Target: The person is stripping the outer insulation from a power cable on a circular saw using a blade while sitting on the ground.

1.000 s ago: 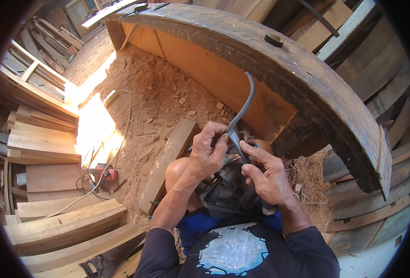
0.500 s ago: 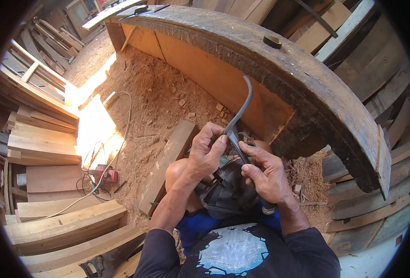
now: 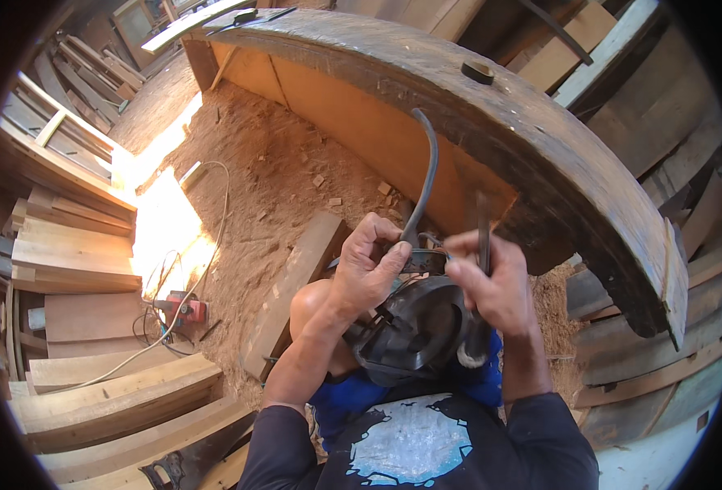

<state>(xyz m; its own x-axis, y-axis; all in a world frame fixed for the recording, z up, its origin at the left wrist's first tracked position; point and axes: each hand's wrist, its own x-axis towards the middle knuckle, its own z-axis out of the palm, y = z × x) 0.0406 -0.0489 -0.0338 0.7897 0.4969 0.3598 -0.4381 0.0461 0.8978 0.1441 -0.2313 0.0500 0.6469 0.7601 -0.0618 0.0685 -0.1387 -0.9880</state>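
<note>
My left hand [image 3: 369, 265] pinches the lower end of a curved, dark grey cable-like length [image 3: 430, 167] between thumb and fingers. Its free end arcs up and away. To the right, my right hand [image 3: 496, 282] is closed around a dark, narrow-bladed hand tool [image 3: 483, 241], smeared by motion; its kind is unclear. The tool points upward, and its handle with a pale butt end shows below the hand. Under both hands, between my knees, sits a black, round-housed machine [image 3: 414, 335], partly hidden by my fingers.
Ahead curves a long, weathered workbench-like board [image 3: 541, 139] with a dark ring [image 3: 478, 73] on top. A squared timber [image 3: 296, 294] lies left of my knee. Further left are a red power tool [image 3: 183, 309] with its cord and stacked planks [image 3: 116, 392]. Sawdust covers the floor.
My right hand has swung right and away from the cable-like length, turning the tool upright. The length's free end has shifted up and slightly left; my left hand has barely moved.
</note>
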